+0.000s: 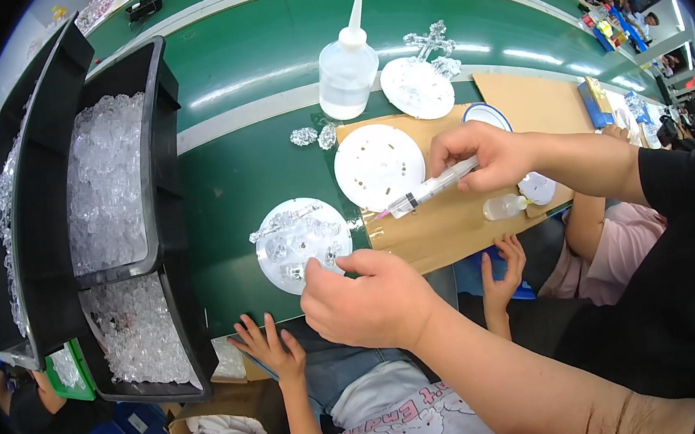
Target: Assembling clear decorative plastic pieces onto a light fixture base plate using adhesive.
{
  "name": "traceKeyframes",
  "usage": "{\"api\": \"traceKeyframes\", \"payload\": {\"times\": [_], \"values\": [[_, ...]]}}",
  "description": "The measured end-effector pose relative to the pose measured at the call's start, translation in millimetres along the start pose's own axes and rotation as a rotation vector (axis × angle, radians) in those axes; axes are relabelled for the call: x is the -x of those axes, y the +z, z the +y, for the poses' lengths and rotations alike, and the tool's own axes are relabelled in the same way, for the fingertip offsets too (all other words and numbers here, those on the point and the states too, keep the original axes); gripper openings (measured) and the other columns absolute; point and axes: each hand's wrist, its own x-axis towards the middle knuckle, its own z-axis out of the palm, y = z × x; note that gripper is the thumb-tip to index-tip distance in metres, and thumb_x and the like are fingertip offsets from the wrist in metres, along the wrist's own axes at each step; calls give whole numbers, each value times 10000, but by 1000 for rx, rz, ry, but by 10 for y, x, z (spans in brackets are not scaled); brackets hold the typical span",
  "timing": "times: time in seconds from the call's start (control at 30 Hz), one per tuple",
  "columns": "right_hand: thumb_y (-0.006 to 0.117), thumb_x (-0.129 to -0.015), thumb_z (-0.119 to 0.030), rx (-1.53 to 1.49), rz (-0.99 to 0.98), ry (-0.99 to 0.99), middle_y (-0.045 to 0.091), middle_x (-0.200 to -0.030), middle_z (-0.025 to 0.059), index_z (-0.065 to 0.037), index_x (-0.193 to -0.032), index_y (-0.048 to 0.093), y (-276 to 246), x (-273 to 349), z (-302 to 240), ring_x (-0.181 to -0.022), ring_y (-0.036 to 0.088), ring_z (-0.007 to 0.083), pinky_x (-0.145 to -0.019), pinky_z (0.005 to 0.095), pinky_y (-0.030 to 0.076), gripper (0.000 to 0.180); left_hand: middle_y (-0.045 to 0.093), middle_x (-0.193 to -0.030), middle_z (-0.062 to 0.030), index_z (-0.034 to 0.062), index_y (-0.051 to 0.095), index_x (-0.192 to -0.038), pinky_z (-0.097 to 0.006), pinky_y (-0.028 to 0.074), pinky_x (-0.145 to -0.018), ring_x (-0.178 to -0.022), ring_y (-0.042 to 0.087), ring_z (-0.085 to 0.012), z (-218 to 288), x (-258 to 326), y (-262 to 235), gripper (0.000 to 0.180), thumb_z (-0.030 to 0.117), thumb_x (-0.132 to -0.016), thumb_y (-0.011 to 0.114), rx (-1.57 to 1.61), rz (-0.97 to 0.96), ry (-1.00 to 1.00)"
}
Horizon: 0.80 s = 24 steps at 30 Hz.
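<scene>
My left hand [270,348] rests at the table's front edge, fingers spread and holding nothing. Just beyond it lies a white round plate [329,219] with clear, sparkling ornament parts on it. My right hand [504,277] is below the cardboard's near edge, fingers apart and free of any object. A co-worker in black sleeves reaches in from the right. One of their hands grips a syringe [437,186] with a pink tip, pointed toward the first plate. Their other hand [364,296] is at that plate's near rim; its fingertips are partly hidden.
Cardboard [443,241] covers the table's right part, bearing a plate [365,140] with small gold-coloured pieces and a small dropper bottle [503,206]. Behind stand a tall nozzle bottle [347,73] and a plate [403,105] beside a glittering cross ornament [430,39]. Black bins [157,161] of clear crystals stand left.
</scene>
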Motion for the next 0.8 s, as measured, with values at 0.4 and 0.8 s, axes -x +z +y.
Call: {"api": "traceKeyframes", "payload": {"times": [0.4,0.8], "values": [[573,-814,-244,-622,36,110,565,-1049,32,-138,-869,603,-75,-31,-91,-1144,478,245,-794,380,493,124,307,-1482,-203,104,479,-1336,-611,20,-1101,-1403,188,-401,46,-86,4,439,189,-907,442,3,-31,26],[492,-929,-305,-667,-151,72,410,-1410,38,-266,-1213,548,-78,-53,-173,-1306,339,248,-879,385,472,292,293,-1490,-200,121,446,-1365,-616,22,-1099,-1408,175,-400,10,-27,-24,438,207,-936,429,-11,-35,13]]}}
